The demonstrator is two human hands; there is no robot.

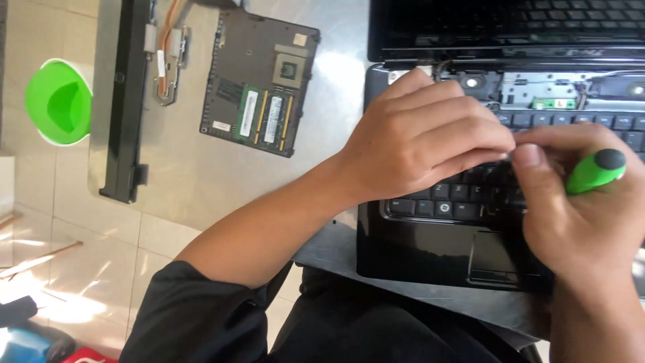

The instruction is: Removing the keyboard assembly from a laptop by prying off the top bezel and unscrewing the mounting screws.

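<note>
A metal table top [201, 175] carries everything, its bare grey surface stretching out beyond the left hand's knuckles. Directly beneath both hands lies an opened black laptop [430, 249], its hinge strip removed so that screws and a small green board show just past the left fingertips; the touchpad sits under the right wrist. Well to the outer side of the left hand, a long black battery pack [124, 101] lies along the table edge, with a copper heat pipe assembly [166, 54] just beside it. Between that and the left hand rests a dark cover panel [259, 81] bearing two memory modules. Farther out, past the table edge, a green plastic cup [59, 101] stands on the tiled floor.

The left hand [420, 138] lies palm down on the laptop's keyboard [463, 191], fingers together and curled, their tips pressing on the keys. The right hand [581, 208] meets it there, fingers clamped around a green-handled screwdriver [594, 171], whose black-capped end points away from the left hand; its tip is hidden under the fingers.
</note>
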